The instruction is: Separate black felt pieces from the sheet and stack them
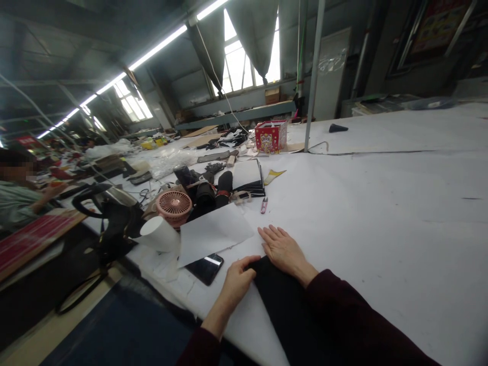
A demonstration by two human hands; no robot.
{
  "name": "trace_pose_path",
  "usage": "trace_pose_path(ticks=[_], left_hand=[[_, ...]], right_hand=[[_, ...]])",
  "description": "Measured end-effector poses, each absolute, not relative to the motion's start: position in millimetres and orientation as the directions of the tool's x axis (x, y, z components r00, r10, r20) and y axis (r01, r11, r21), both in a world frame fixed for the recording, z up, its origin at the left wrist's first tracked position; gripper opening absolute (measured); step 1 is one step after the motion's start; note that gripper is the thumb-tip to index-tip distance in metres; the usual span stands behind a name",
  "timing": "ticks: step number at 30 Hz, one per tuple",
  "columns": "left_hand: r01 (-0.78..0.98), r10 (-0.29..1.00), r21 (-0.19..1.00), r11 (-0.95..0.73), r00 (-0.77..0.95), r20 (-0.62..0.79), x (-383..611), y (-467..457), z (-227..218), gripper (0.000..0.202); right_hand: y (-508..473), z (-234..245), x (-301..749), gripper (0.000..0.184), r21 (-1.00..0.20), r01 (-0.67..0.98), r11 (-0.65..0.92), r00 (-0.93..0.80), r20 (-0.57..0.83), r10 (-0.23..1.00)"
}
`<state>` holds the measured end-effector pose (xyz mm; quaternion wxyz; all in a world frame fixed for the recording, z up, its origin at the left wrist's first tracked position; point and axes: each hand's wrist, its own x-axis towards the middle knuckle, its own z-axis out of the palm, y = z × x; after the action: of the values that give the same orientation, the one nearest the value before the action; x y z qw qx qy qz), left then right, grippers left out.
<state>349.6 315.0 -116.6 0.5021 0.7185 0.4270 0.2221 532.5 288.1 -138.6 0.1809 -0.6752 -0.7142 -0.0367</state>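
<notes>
Flatly, the right hand (285, 251) is lying open at the black fabric's (284, 312) end.
The left hand (237, 282) is half-curling at its corner, grip unclear; beyond both, a red printed box (268, 139) is standing, contents indistinct.

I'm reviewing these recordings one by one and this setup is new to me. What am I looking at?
There is no machine here, just a person's two bare hands. The single picture comes from a camera worn on that person's head, looking forward and down. The right hand lies flat over the end of some black material; the left hand is at its corner, perhaps pinching it. Also on the white table are a phone, a white sheet, a pink fan and small snips.
</notes>
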Motion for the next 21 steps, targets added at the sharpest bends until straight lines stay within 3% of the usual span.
trace_pose_path(ticks=[6, 12, 21], left_hand=[[0.418, 0.898, 0.895, -0.153, 0.438, -0.051, 366, 312, -123, 0.022], [0.345, 0.843, 0.921, -0.180, 0.537, -0.036, 345, 309, -128, 0.043], [0.368, 0.740, 0.899, -0.237, 0.668, -0.078, 331, 313, -109, 0.053]], right_hand=[[289, -139, 533, 0.051, -0.187, 0.978, 0.089, -0.030, 0.297, 0.954], [289, -139, 533, 0.051, -0.188, 0.978, 0.090, -0.030, 0.299, 0.954], [288, -138, 532, 0.050, -0.179, 0.980, 0.087, -0.028, 0.308, 0.951]])
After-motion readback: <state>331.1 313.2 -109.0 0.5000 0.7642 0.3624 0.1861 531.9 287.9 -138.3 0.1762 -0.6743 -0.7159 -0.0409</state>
